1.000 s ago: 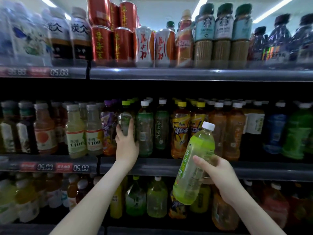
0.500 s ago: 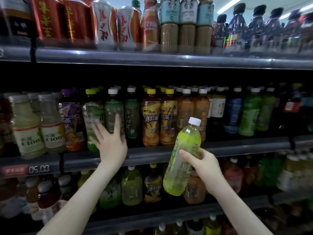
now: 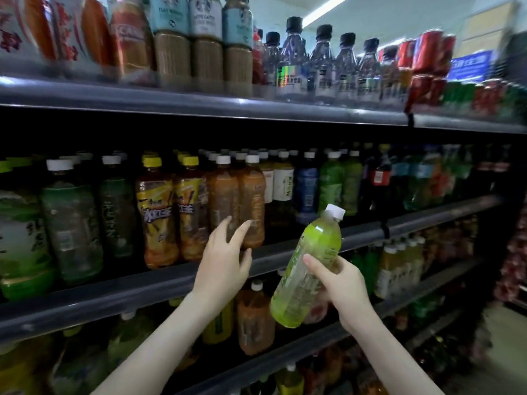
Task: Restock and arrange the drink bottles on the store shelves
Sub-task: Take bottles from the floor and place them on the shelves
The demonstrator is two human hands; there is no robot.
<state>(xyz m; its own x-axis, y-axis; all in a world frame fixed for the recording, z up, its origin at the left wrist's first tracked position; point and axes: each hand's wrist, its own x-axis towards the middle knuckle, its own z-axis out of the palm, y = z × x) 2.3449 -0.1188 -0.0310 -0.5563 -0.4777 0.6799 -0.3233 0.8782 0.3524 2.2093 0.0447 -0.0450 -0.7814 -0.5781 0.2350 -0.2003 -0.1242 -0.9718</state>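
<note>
My right hand point(image 3: 339, 286) grips the green bottle point(image 3: 309, 266) around its lower half, in front of the middle shelf point(image 3: 114, 297). The bottle tilts, with its white cap up and to the right, and holds pale green drink. My left hand point(image 3: 225, 260) is spread open with straight fingers at the brown bottles point(image 3: 251, 201) on that shelf; I cannot tell if it touches them. Those bottles are capped and full.
</note>
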